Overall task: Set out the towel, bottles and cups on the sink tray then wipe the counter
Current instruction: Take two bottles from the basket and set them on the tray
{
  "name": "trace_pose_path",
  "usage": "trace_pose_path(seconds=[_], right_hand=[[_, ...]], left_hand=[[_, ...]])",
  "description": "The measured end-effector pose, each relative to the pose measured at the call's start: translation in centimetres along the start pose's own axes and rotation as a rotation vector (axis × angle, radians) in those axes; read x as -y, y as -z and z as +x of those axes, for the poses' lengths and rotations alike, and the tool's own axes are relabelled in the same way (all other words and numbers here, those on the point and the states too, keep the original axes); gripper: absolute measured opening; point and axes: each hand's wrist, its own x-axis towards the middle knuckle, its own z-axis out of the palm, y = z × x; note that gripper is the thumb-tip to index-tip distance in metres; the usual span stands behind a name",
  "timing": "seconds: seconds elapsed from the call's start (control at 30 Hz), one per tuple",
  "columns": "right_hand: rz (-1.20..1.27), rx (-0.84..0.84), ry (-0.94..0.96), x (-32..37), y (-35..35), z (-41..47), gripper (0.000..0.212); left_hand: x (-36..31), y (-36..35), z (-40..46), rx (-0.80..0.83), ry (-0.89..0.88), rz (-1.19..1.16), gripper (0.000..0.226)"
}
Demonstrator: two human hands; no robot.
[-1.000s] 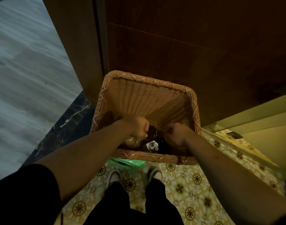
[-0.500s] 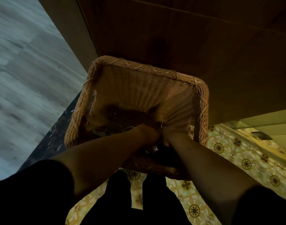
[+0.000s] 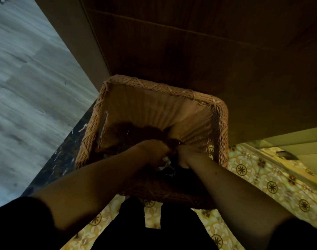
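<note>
A woven wicker basket [image 3: 155,88] hangs in front of me, tilted, above the floor. Both my fists are down inside it, close together at its middle. My left hand [image 3: 151,150] and my right hand [image 3: 189,154] are closed on something dark there that seems to be part of the basket; the spot is too dim to make out. Just under my left hand shows the white pump top of a bottle [image 3: 165,161], with a dark bottle [image 3: 172,173] beside it. The basket's other contents lie in shadow. I see no towel, cups or sink tray.
A grey marble counter [image 3: 28,87] with a dark edge [image 3: 64,156] runs along the left. A brown wooden cabinet front [image 3: 190,51] stands right behind the basket. Yellow patterned floor tiles [image 3: 262,186] spread to the right, and my dark trouser legs [image 3: 154,231] are below.
The basket has come up toward me and tilted, now covering my shoes and the green object on the floor. My two fists have drawn closer together inside it.
</note>
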Motion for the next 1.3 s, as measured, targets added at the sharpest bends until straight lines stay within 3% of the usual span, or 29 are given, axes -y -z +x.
trace_pose_path(seconds=[0.07,0.13,0.2,0.27,0.33,0.43,0.77,1.07,1.3], right_hand=[[-0.048,-0.022,0.014,0.1,0.9,-1.4,0.044],[-0.037,-0.067,0.023,0.1,2.4,-3.1,0.045],[-0.031,-0.126,0.054,0.1,4.1,-5.3,0.035],[-0.069,-0.192,0.086,-0.4,5.6,-7.0,0.011],[-0.085,-0.233,0.142,-1.0,7.1,-8.7,0.015],[-0.077,-0.301,0.251,-1.4,9.1,-11.0,0.024],[-0.237,-0.425,0.668,0.1,11.9,-17.5,0.009],[-0.401,-0.506,1.040,8.7,7.3,-24.7,0.021],[-0.525,-0.493,1.307,18.5,-1.0,-34.0,0.010]], left_hand=[[0.1,0.6,-1.3,-0.074,-0.014,0.018,0.020],[-0.1,1.5,-3.0,-0.158,-0.005,-0.047,0.009],[-0.1,2.2,-4.4,-0.284,0.008,-0.133,0.015],[-0.5,3.1,-6.2,-0.380,0.021,-0.195,0.020],[-1.4,4.0,-7.7,-0.452,0.042,-0.218,0.020],[-3.3,4.9,-10.0,-0.550,0.108,-0.250,0.022],[-11.5,4.4,-19.4,-0.910,0.498,-0.270,0.016],[-18.6,-4.1,-32.6,-1.240,0.844,-0.399,0.027],[-25.0,-15.3,-43.7,-1.514,1.156,-0.498,0.017]])
